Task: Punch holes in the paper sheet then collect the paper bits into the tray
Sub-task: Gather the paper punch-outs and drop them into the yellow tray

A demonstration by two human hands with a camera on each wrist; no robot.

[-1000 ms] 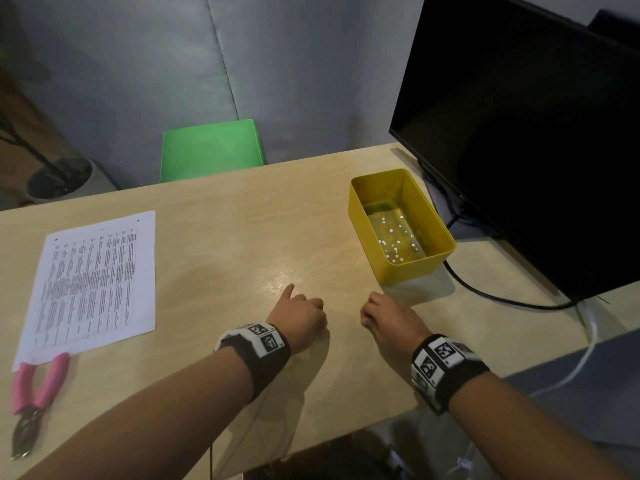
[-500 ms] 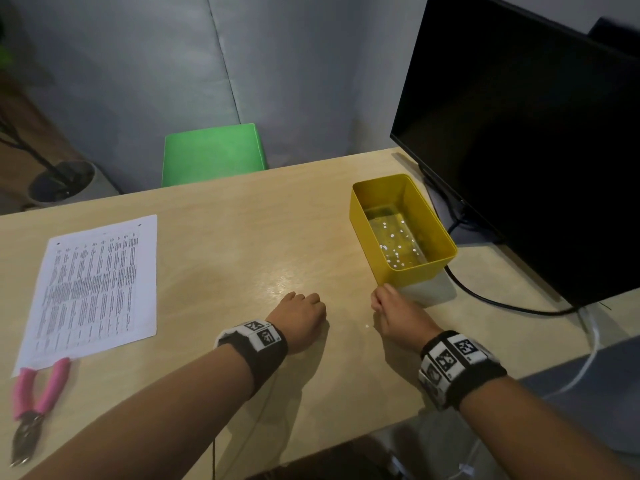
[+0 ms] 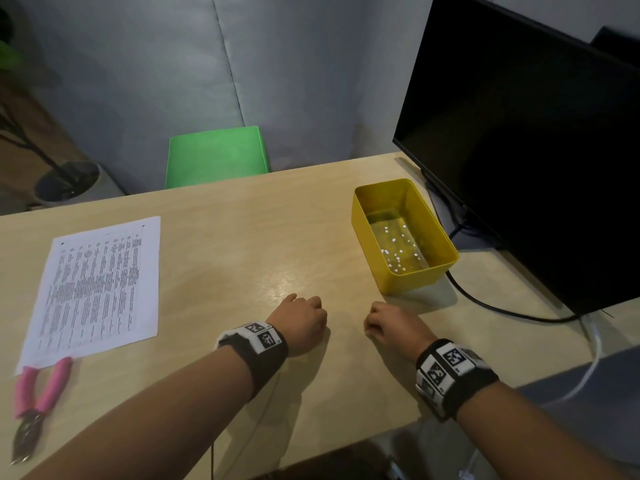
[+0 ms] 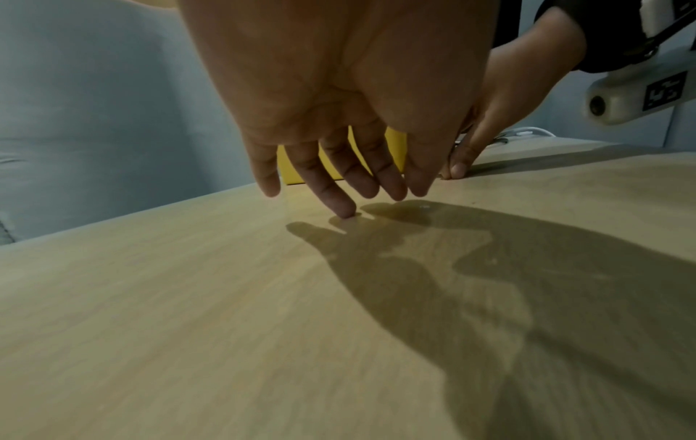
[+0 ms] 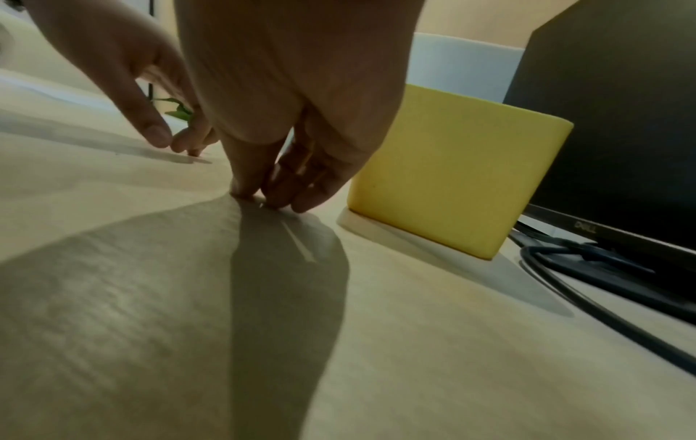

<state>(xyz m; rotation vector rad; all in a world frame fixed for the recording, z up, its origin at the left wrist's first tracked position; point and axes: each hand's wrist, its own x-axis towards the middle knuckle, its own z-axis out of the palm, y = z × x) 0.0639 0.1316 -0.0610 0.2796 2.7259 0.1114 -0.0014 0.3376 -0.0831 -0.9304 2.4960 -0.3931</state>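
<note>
Both hands are down on the counter [image 3: 225,271], side by side, just short of the yellow tray [image 3: 412,282].

Left hand [image 3: 301,323]: fingers extended and relaxed, pointing down; one fingertip [image 4: 344,210] touches the wood, the rest sit just above it. Holds nothing. A tiny pale speck [image 4: 424,206] lies on the counter just beside those fingertips; too small to say for sure it's a paper bit.

Right hand [image 3: 394,329]: fingers bunched together, tips [image 5: 278,199] pressed on the counter close to the tray's near wall. Looks like a pinch, but can't tell whether anything is between the tips.

Tray sits upright on the counter beside the monitor [image 3: 536,150], with white paper bits [image 3: 398,252] scattered on its floor.

Paper sheet [image 3: 97,289] lies flat at the left of the counter, well apart from both hands, with punched holes visible near its far corners. Pink-handled punch pliers [image 3: 38,400] lie on the counter, handles touching the sheet's near corner.

Black cable [image 3: 502,306] runs from under the monitor past the tray. Green chair [image 3: 218,155] stands behind the counter.
</note>
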